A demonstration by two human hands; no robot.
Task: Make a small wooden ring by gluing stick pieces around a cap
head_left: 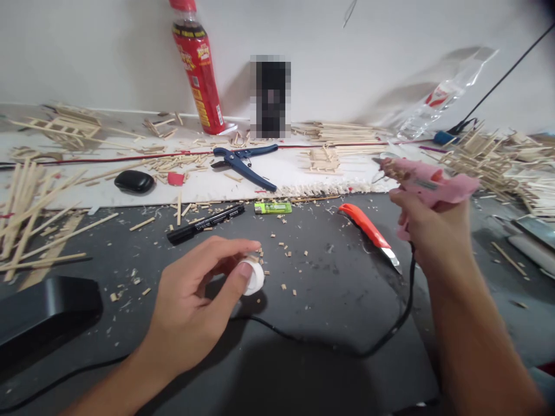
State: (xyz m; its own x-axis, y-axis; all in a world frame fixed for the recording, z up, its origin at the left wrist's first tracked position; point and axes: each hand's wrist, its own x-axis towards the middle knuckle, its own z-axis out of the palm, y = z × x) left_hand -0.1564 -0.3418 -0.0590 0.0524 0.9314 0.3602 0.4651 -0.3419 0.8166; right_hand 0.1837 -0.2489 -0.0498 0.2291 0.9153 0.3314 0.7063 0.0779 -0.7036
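Note:
Between the thumb and fingers of my left hand [186, 306] is a small white round piece [256, 280], like a cap or a small roll; which one I cannot tell. A tiny wood bit appears at its upper edge by the fingertips. My right hand [437, 231] is wrapped round the handle of a pink hot glue gun [427, 179], its nozzle pointing left, raised above the table's right side. The gun's black cord [407, 312] hangs down and runs left across the dark table. An orange utility knife [368, 231] with its blade out lies between my hands.
A black marker [206, 224], green lighter [273, 208] and blue cutting pliers [247, 166] lie beyond my hands. Wooden sticks [30, 214] pile up left, stick structures [485, 156] right. A red bottle [199, 75] stands at the wall. A black object [52, 312] sits near left.

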